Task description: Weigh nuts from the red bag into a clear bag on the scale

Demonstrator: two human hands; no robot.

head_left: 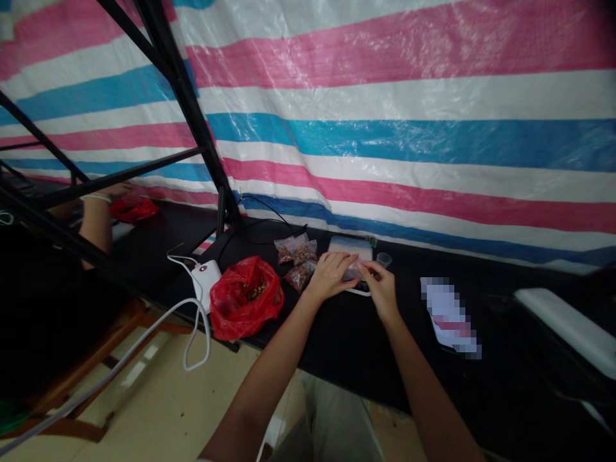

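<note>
My left hand (332,274) and my right hand (380,282) meet over the black table, fingers pinched on what looks like a small clear plastic bag (352,272), partly hidden by the fingers. Beneath them shows the white edge of a flat device (359,292), mostly covered. Just behind lies a pale flat sheet or pack (350,246). A small clear plastic cup (384,259) is beside my right hand. Left of my left hand lie several filled zip bags (299,274) of brownish bits. Farther left sits an open red plastic bag (248,298) holding similar brown pieces.
A white power strip (205,282) with a looping white cable lies beside the red bag. A blurred-out phone-like object (450,317) is on the right, near a long white object (568,324). Left, beyond a black metal frame (180,96), another person's arm (96,221) reaches over a table.
</note>
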